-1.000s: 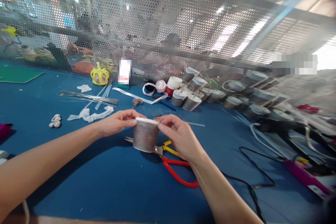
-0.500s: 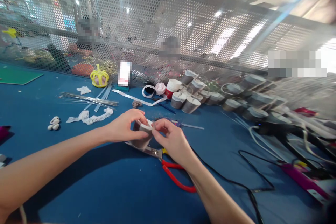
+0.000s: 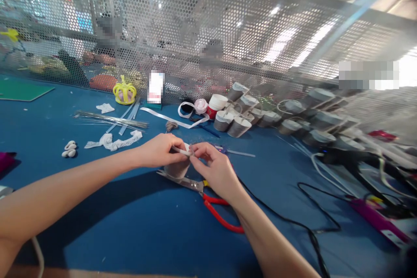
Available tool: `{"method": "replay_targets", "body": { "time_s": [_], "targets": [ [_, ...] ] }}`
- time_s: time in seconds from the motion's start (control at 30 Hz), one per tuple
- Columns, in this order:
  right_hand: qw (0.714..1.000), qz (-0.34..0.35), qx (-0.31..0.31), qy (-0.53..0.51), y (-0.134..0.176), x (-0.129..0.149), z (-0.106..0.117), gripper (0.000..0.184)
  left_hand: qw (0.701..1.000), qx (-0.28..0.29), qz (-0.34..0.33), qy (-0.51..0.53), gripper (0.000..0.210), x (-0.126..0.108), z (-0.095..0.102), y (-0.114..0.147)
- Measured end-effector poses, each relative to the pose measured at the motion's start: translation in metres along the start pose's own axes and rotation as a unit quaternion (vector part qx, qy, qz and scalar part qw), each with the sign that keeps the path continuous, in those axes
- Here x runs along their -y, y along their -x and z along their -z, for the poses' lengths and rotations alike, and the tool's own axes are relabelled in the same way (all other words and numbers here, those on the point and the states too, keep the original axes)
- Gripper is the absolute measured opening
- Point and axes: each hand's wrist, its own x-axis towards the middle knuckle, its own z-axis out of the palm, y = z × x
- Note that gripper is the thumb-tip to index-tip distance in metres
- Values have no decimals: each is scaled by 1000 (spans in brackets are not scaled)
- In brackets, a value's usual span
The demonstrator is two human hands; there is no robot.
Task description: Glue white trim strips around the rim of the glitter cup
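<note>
A small grey cup (image 3: 177, 170) with a white rim is between my hands, just behind the scissors' blades. My left hand (image 3: 163, 150) is closed on the cup's rim, thumb and fingers at its upper left edge. At the rim's right side, my right hand (image 3: 213, 165) pinches with thumb and forefinger; a thin pale bit shows at the fingertips, too small to name. Red-handled scissors (image 3: 224, 217) lie on the blue table with their blades in front of the cup, under my right wrist. The inside of the cup is mostly hidden by my fingers.
Many similar grey buckets (image 3: 239, 127) are heaped at the back right. White lace (image 3: 112, 141), wires (image 3: 110, 119), white ribbon (image 3: 166, 117) and a yellow crown-shaped piece (image 3: 124, 91) lie at the left. A black cable (image 3: 276, 215) and purple power strip (image 3: 378, 221) are right.
My left thumb has moved up from the cup's front side to its rim. The right hand stays pinched at the rim, and the view has shifted slightly.
</note>
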Motion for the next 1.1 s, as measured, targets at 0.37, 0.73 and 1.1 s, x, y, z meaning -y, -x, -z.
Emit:
{"method": "replay_targets", "body": {
  "time_s": [0.37,0.73,1.1],
  "targets": [
    [1000,-8,-24,4,0,-9,3,12,998,-23,37,50,18,-6,-10,-4],
    [997,-42,-53,-48,1,-4,-3,9,995,-15,68,78,11,-7,-11,-4],
    [928,-237,-98,-271,-34,-4,19,11,992,12,29,126,10,-11,-11,1]
  ]
}}
